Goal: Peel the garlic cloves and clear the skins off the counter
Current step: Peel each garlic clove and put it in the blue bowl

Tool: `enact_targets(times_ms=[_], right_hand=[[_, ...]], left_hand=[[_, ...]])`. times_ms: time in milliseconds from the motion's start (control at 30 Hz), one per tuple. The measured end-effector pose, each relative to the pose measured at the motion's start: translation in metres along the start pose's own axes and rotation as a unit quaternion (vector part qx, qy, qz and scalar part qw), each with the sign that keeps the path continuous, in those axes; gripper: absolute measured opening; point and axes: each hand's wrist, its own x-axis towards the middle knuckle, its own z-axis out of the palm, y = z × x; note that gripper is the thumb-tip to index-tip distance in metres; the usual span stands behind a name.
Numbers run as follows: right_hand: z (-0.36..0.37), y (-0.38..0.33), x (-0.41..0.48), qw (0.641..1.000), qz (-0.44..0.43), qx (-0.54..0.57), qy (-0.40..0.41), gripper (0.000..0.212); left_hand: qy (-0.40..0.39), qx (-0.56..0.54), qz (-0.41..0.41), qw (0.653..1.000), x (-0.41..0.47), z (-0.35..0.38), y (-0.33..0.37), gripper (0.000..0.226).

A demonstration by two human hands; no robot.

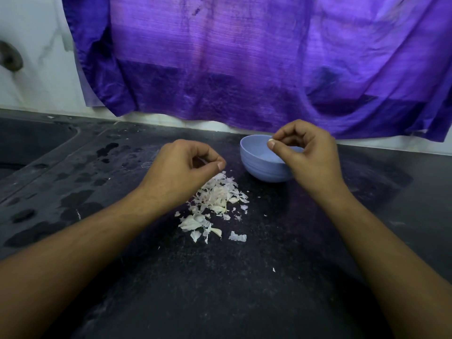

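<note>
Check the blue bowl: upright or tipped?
Upright: the bowl stands on its base on the counter, with its opening facing up.

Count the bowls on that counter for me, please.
1. The bowl sits at the back of the counter, beyond the skins, partly behind the right hand, which pinches a white bit over it. None seems hidden.

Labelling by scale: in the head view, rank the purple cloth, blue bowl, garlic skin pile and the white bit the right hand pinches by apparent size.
1. purple cloth.
2. garlic skin pile and blue bowl: look alike; the pile lies nearer and the right hand hides part of the bowl, so unranked.
3. white bit.
</note>
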Motion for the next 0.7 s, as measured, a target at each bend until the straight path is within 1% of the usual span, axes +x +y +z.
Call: enact_targets(times_ms=[67, 167, 267, 333, 433, 467, 500, 567, 633, 700], right_hand=[[-0.001, 0.006, 0.000, 0.999, 0.006, -0.034, 0.003, 0.012], [-0.001, 0.016, 0.001, 0.998, 0.014, -0.059, -0.004, 0.009], [-0.002, 0.021, 0.002, 0.994, 0.008, -0.108, -0.003, 0.007], [-0.002, 0.019, 0.001, 0.993, -0.012, -0.117, 0.011, 0.007], [0.002, 0.007, -0.001, 0.991, -0.075, -0.107, 0.013, 0.010], [0.005, 0.000, -0.004, 0.993, -0.083, -0.088, -0.009, 0.010], [0.009, -0.007, -0.008, 0.994, -0.077, -0.055, -0.048, 0.011], [0.017, -0.021, -0.017, 0.987, -0.052, 0.010, -0.150, 0.009], [0.021, -0.030, -0.024, 0.973, -0.046, 0.026, -0.224, 0.008], [0.021, -0.035, -0.024, 0.960, -0.040, 0.043, -0.275, 0.009]], left_hand=[[-0.001, 0.003, -0.004, 1.000, -0.001, -0.001, 0.001, 0.007], [0.000, 0.003, -0.009, 1.000, -0.001, -0.002, 0.003, 0.013], [0.010, 0.001, -0.013, 1.000, 0.000, -0.003, 0.003, 0.021], [0.015, 0.000, -0.015, 1.000, 0.001, -0.004, 0.002, 0.026], [0.017, 0.000, -0.022, 1.000, 0.001, -0.005, 0.001, 0.030], [0.018, 0.002, -0.022, 1.000, 0.002, -0.005, 0.001, 0.029], [0.019, 0.004, -0.021, 1.000, 0.002, -0.005, 0.000, 0.028], [0.023, 0.009, -0.020, 0.999, 0.003, -0.004, -0.002, 0.023], [0.025, 0.010, -0.023, 0.999, 0.004, -0.003, -0.003, 0.018], [0.022, 0.015, -0.022, 0.999, 0.004, -0.002, -0.005, 0.014]])
